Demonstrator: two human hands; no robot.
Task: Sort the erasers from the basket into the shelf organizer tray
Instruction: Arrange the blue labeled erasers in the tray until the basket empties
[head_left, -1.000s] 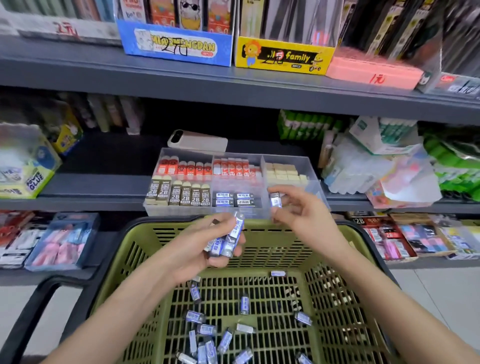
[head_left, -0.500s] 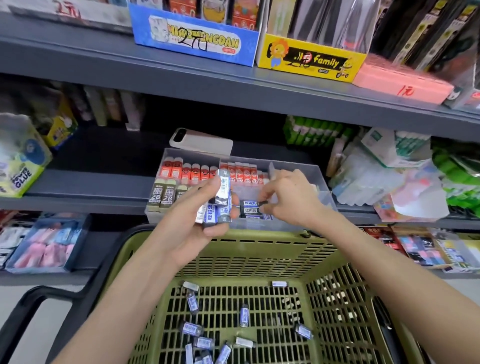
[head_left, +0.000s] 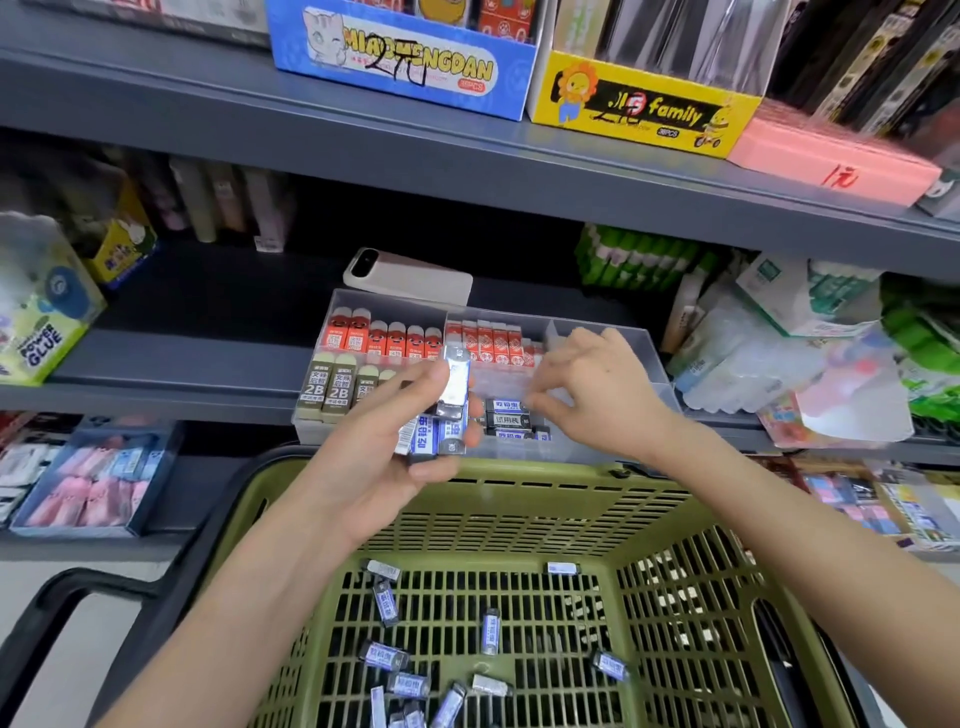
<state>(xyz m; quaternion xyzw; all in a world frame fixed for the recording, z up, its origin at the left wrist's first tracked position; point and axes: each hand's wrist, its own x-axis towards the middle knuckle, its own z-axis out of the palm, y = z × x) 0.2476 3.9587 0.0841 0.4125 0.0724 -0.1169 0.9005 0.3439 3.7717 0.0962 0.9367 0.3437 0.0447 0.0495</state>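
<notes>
Left hand (head_left: 395, 447) grips erasers (head_left: 441, 415); right hand (head_left: 597, 395) over tray (head_left: 660, 384)

two hands (head_left: 395, 457), one green basket (head_left: 519, 499), one clear tray (head_left: 652, 358), one phone (head_left: 410, 278)

Right hand (head_left: 597, 395) blurred; fingertips cover part of the tray (head_left: 644, 353) compartment, can't tell if they hold anything. Left hand (head_left: 395, 441) hides the tray's front-middle row and lower ends of the erasers (head_left: 441, 415) it grips; exact count unclear. Basket (head_left: 519, 499) cut off at bottom edge. Eraser label print too small to read.
</notes>
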